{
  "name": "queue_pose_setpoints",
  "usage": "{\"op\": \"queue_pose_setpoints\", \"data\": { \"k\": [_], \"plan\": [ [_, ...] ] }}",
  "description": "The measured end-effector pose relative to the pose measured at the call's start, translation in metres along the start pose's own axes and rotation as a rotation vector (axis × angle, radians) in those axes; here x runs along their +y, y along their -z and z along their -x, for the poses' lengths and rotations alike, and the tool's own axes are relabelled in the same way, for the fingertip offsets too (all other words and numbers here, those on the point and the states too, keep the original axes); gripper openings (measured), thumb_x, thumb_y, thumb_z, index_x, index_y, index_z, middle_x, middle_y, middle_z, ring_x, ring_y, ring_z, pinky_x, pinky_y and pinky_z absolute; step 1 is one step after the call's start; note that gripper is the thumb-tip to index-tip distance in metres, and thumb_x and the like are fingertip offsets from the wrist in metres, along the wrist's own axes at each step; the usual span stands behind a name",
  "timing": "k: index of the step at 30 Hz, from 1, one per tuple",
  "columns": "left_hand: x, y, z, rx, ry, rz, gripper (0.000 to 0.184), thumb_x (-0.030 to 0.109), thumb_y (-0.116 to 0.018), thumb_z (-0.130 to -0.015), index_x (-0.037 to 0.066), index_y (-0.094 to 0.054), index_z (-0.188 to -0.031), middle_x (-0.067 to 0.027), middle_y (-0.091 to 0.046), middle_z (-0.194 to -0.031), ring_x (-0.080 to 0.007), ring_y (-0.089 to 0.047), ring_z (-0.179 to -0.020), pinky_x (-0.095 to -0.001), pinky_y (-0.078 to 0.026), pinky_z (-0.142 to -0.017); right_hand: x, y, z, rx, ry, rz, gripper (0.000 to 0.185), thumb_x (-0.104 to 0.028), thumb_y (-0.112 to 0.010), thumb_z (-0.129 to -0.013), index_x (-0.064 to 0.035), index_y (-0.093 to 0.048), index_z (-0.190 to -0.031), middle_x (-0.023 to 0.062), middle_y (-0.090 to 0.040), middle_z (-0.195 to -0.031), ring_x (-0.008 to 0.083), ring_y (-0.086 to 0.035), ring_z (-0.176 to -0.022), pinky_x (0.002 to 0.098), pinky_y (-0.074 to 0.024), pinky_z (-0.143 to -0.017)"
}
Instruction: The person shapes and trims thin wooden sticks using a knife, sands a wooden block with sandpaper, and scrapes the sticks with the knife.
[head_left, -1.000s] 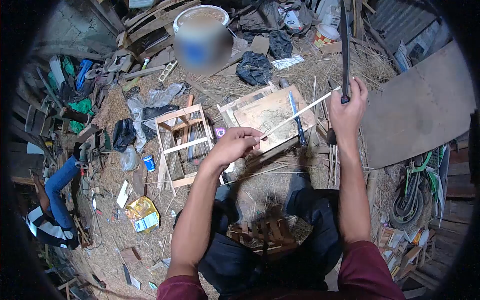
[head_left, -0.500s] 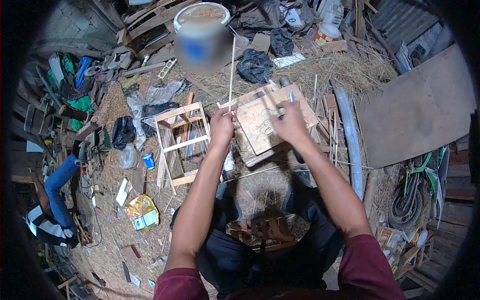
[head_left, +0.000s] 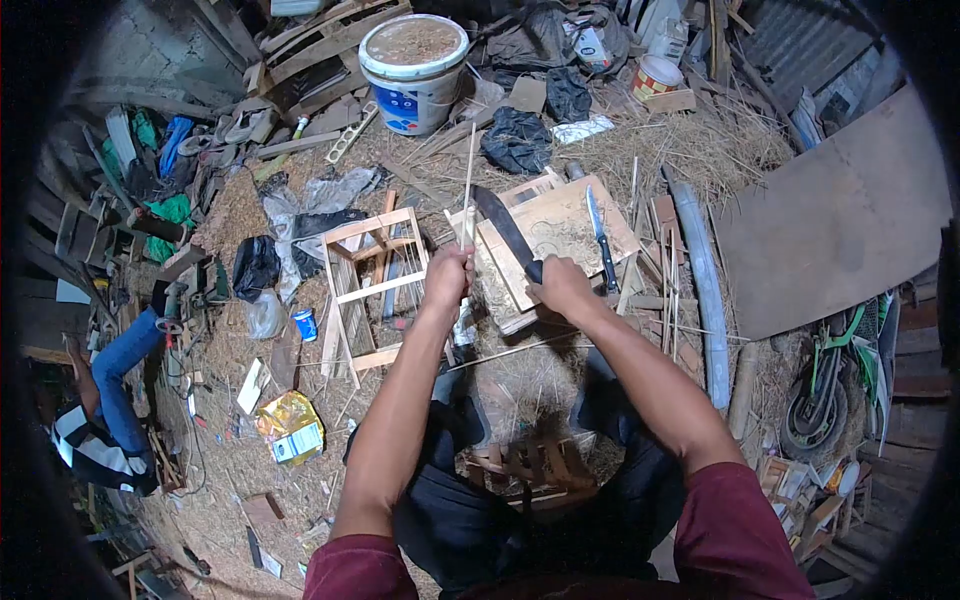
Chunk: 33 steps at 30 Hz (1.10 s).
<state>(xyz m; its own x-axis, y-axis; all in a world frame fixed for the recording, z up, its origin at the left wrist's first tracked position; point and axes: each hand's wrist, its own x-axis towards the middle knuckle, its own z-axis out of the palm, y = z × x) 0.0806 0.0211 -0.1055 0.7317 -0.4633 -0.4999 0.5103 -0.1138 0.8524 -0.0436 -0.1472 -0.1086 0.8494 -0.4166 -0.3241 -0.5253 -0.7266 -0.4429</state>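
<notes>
My left hand is closed around a thin bamboo strip, which points up and away from me. My right hand grips the dark handle of a machete. Its broad dark blade slants up to the left over the board's left edge, with the tip close to the strip; whether they touch I cannot tell. Under the blade is a flat wooden board resting on a block. A kitchen knife with a black handle lies on the board's right side. Left of my left hand stands a slatted wooden frame.
A large white bucket stands at the back. Bamboo strips and a grey pipe lie to the right, before a leaning panel. A yellow bag lies at left. Another person's leg shows far left.
My right hand has come down and left from over the board, and the formerly blurred blade now slants toward the strip. The view has shifted slightly.
</notes>
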Motion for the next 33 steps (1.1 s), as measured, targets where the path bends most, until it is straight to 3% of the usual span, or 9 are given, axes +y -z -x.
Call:
{"op": "queue_pose_setpoints", "data": {
  "k": [3,6,15,18,22,24,28,32,33],
  "plan": [
    [-0.012,0.009,-0.007,0.002,0.012,0.012,0.03,0.013,-0.044,-0.09,0.002,-0.058,-0.114,-0.002,-0.059,-0.079,-0.0069,-0.044,-0.052,-0.0221,-0.032,-0.043,0.001,-0.006,0.003,-0.122,-0.022,0.064,0.056,-0.042,-0.075,-0.078,0.0088,-0.062,-0.099,0.0296,-0.066,-0.092,0.0436,-0.065,-0.089,0.0483,-0.0526,-0.08],
    [-0.02,0.014,-0.006,0.03,0.023,0.036,0.026,0.012,-0.043,-0.089,0.003,-0.058,-0.108,-0.0041,-0.062,-0.084,-0.0075,-0.045,-0.052,-0.0223,-0.031,-0.042,-0.001,-0.01,0.006,-0.059,-0.081,0.082,0.049,-0.04,-0.076,-0.076,0.0029,-0.067,-0.098,0.0252,-0.067,-0.1,0.0393,-0.066,-0.095,0.0452,-0.0535,-0.083],
    [-0.012,-0.013,-0.006,0.044,0.112,0.041,0.029,0.011,-0.04,-0.092,0.0,-0.055,-0.113,-0.0064,-0.057,-0.078,-0.0098,-0.042,-0.049,-0.0265,-0.032,-0.041,-0.009,0.016,-0.001,-0.082,-0.06,0.088,0.054,-0.047,-0.073,-0.077,0.0024,-0.068,-0.097,0.0232,-0.068,-0.098,0.0408,-0.066,-0.09,0.0449,-0.0537,-0.08],
    [-0.007,-0.017,-0.01,-0.065,0.112,0.076,0.031,0.009,-0.039,-0.091,0.0,-0.054,-0.117,-0.0062,-0.057,-0.079,-0.0091,-0.042,-0.049,-0.0257,-0.033,-0.041,-0.004,0.009,-0.009,-0.176,-0.037,0.047,0.056,-0.046,-0.074,-0.077,0.0046,-0.065,-0.098,0.0245,-0.068,-0.095,0.0416,-0.066,-0.089,0.046,-0.0534,-0.08],
    [0.015,-0.033,-0.001,-0.101,0.065,0.1,0.033,0.009,-0.041,-0.093,0.003,-0.053,-0.123,-0.0036,-0.057,-0.078,-0.0058,-0.039,-0.047,-0.0227,-0.031,-0.04,0.008,-0.011,-0.022,-0.071,0.017,-0.025,0.051,-0.033,-0.075,-0.076,0.0102,-0.058,-0.099,0.0297,-0.066,-0.094,0.0435,-0.065,-0.09,0.0461,-0.0529,-0.081],
    [0.028,-0.037,0.002,-0.113,0.041,0.096,0.035,0.009,-0.041,-0.094,0.004,-0.052,-0.127,-0.0011,-0.055,-0.074,-0.0046,-0.037,-0.047,-0.0218,-0.03,-0.04,0.008,0.013,-0.029,-0.173,-0.173,-0.208,0.047,-0.03,-0.075,-0.075,0.0105,-0.063,-0.096,0.0263,-0.068,-0.091,0.0371,-0.068,-0.084,0.0405,-0.0545,-0.078],
    [0.042,-0.037,0.001,-0.116,0.027,0.154,0.037,0.005,-0.04,-0.094,0.0,-0.051,-0.128,0.0,-0.052,-0.072,-0.0039,-0.035,-0.047,-0.0196,-0.029,-0.042,0.012,0.065,-0.031,-0.011,-0.269,-0.31,0.044,-0.032,-0.073,-0.077,0.0092,-0.066,-0.092,0.0214,-0.068,-0.076,0.0318,-0.07,-0.074,0.0399,-0.0551,-0.068],
    [0.061,-0.049,0.019,-0.143,0.014,0.234,0.035,0.005,-0.04,-0.095,-0.003,-0.052,-0.127,0.0014,-0.049,-0.07,-0.0032,-0.034,-0.046,-0.018,-0.027,-0.043,-0.01,0.097,-0.009,0.475,-0.007,-0.382,0.046,-0.039,-0.073,-0.081,0.0047,-0.06,-0.08,0.0152,-0.065,-0.066,0.0274,-0.063,-0.058,0.0398,-0.0484,-0.054],
    [0.064,-0.054,0.028,-0.163,0.007,0.234,0.034,0.005,-0.04,-0.095,-0.003,-0.052,-0.126,0.0017,-0.049,-0.07,-0.0032,-0.033,-0.046,-0.0181,-0.026,-0.042,-0.019,0.109,0.003,0.39,0.051,-0.412,0.044,-0.038,-0.071,-0.082,0.002,-0.055,-0.075,0.0135,-0.061,-0.062,0.0258,-0.059,-0.054,0.0375,-0.0455,-0.052]
  ]
}}
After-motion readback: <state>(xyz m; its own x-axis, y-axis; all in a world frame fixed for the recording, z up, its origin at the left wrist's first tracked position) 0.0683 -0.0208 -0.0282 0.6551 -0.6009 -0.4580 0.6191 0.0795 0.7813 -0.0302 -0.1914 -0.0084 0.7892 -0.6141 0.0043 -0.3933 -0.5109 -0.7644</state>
